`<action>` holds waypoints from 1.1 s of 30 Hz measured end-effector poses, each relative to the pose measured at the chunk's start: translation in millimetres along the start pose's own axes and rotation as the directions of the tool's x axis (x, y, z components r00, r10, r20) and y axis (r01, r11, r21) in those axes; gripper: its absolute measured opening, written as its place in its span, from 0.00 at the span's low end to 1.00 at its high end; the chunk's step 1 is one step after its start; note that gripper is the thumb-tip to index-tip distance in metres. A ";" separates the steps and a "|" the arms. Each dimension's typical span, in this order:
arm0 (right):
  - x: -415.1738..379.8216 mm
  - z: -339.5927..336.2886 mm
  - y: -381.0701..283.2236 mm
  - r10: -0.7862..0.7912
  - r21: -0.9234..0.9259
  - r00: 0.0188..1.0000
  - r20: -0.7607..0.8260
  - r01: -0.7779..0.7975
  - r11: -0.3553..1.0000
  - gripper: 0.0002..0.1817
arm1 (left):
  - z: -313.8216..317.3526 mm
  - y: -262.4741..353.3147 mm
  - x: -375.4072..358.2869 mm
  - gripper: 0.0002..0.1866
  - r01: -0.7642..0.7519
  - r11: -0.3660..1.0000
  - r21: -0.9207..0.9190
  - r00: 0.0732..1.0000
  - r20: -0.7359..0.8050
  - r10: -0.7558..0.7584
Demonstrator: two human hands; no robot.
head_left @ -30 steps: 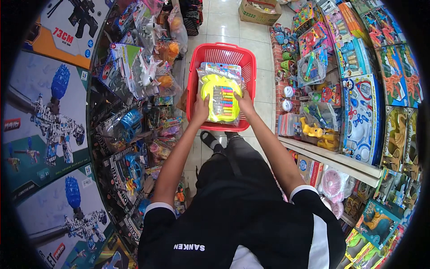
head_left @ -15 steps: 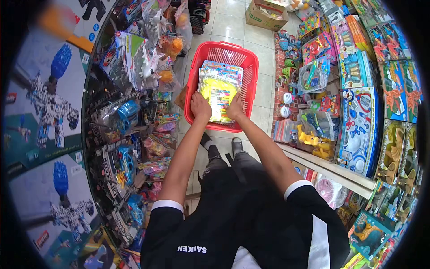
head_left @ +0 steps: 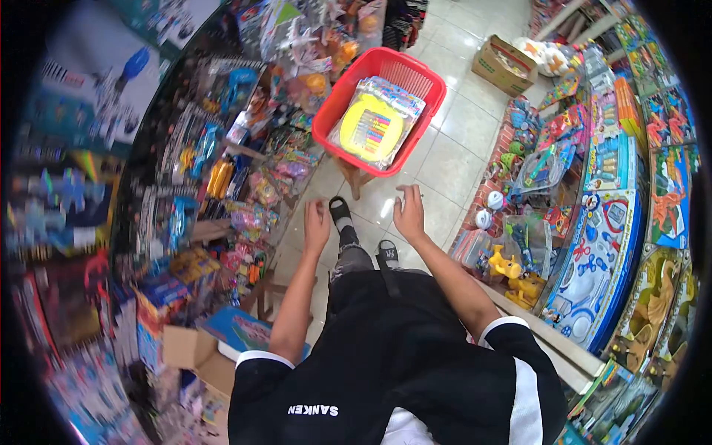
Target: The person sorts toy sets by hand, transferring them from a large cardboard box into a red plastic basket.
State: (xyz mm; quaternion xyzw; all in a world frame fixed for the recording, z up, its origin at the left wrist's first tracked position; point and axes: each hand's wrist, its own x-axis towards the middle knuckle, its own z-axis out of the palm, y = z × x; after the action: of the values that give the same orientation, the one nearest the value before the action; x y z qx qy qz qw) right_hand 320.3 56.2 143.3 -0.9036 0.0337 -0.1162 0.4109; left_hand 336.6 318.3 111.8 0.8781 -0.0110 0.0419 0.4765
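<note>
A red plastic basket (head_left: pixel 326 130) with slotted walls stands in front of me on a wooden stool (head_left: pixel 351 176). Inside it lies a stack of packaged toys; the top one is a clear pack with a round yellow toy (head_left: pixel 361 124) bearing a row of coloured bars. Both hands are off the basket, hanging just short of its near rim. My left hand (head_left: pixel 317 224) is over the floor near my foot, its fingers loosely extended with nothing in them. On the other side, my right hand (head_left: pixel 409 213) has its fingers apart and slightly bent, also holding nothing.
Shelves of bagged toys (head_left: pixel 282 165) line the left, and boxed toys (head_left: pixel 586 256) the right, bordering a narrow tiled aisle (head_left: pixel 452 159). Further up stands a cardboard box (head_left: pixel 505 65). At lower left is an open carton (head_left: pixel 194 354) beside a blue box (head_left: pixel 239 328).
Both hands have let go of the yellow toy pack and drawn back out of the basket toward my body. The view has turned, so the basket now appears tilted and higher up.
</note>
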 end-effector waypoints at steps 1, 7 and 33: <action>-21.8 5.3 21.6 0.025 0.003 0.997 0.074 -0.025 1.000 0.18 | 4.2 -32.2 -41.1 0.12 0.110 0.993 0.028 0.992 0.050 -0.112; -127.5 34.3 182.3 0.221 -0.368 0.562 0.797 0.161 0.916 0.13 | 32.2 -124.5 -309.9 0.10 0.751 0.606 -0.262 0.629 0.002 -0.778; -257.6 88.0 53.6 0.541 -0.537 0.327 0.775 -0.111 0.836 0.13 | -55.7 -115.4 -720.8 0.18 0.754 0.103 -0.649 0.226 0.110 -0.968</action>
State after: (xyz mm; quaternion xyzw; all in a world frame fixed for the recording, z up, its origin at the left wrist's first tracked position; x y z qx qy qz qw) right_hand 93.0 125.8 0.2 -0.8513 0.0134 0.4897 0.1877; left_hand -378.1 413.1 -15.0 0.4876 0.5869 -0.1032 0.6381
